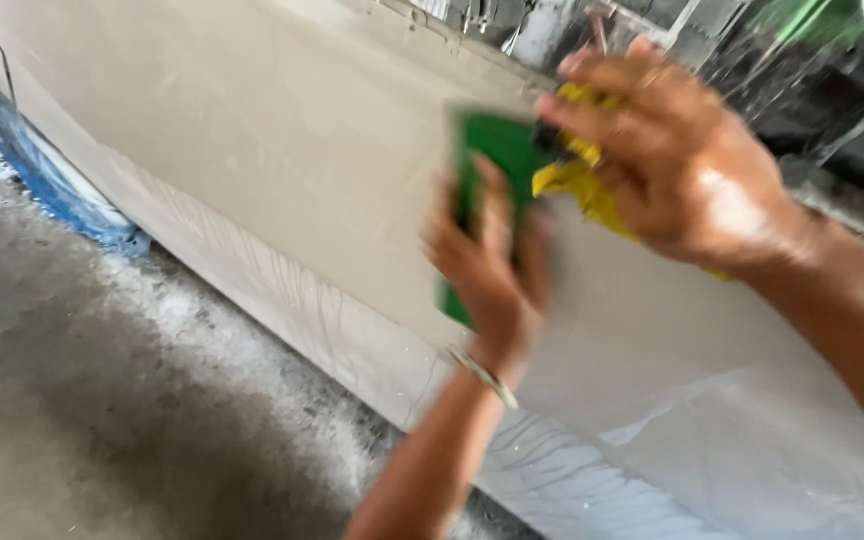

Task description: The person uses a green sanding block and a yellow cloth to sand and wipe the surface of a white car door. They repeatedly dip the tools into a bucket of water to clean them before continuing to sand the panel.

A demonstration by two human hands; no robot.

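My left hand grips a flat green rectangular pad and holds it upright against a large pale grey panel. A thin bracelet sits on that wrist. My right hand is just to the right and slightly above, closed on a crumpled yellow cloth that touches the pad's right edge. The picture is blurred by motion.
The panel slopes from upper left to lower right and is wet, with streaks near its lower edge. Blue masking runs along its left end. Rough grey concrete floor lies below. Dark clutter fills the upper right.
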